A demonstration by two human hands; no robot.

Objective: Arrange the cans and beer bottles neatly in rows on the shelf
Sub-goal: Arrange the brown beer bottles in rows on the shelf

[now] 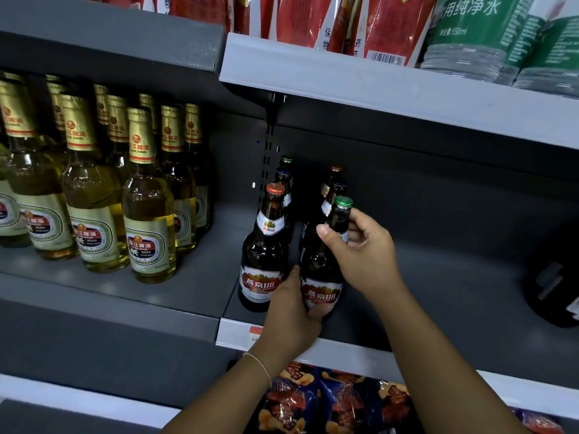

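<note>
The shelf (438, 277) carries two rows of beer bottles running front to back at its left end. The left row's front bottle (263, 261) stands just left of the right row's front bottle (324, 264), near the shelf's front edge. The left hand (289, 311) grips the right front bottle low on its body; the right hand (363, 245) pinches its neck from the right. Left of the shelf, on the adjoining shelf (125, 296), stand the taller bottles (147, 195) in rows. Snack bags (329, 402) lie below the shelf; water bottles (488, 36) stand above it.
</note>
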